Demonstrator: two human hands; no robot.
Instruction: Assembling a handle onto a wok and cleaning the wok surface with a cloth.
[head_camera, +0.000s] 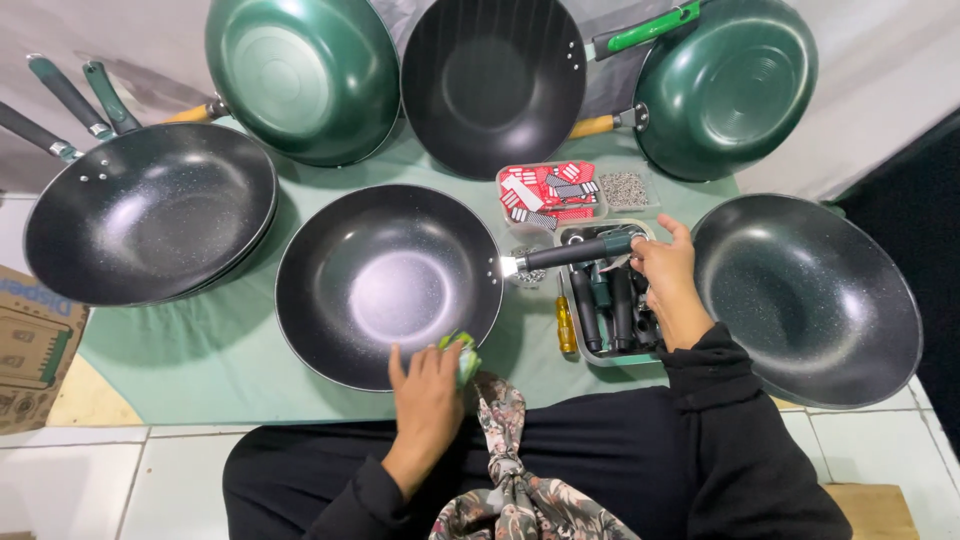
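The right hand (668, 280) gripped a dark handle (572, 252) against the black pan (388, 285), while the left hand (428, 405) clutched a green object (463, 355) at its rim

A pale green mat (200, 360) covered the middle of the frame, laid over a white tiled floor (90, 480) that showed along the bottom edge. A grey-white cloth backdrop (880, 70) filled the top. A cardboard box (30, 345) sat at the left edge. Dark flooring (920, 190) occupied the right. Lighting was even and bright from overhead.
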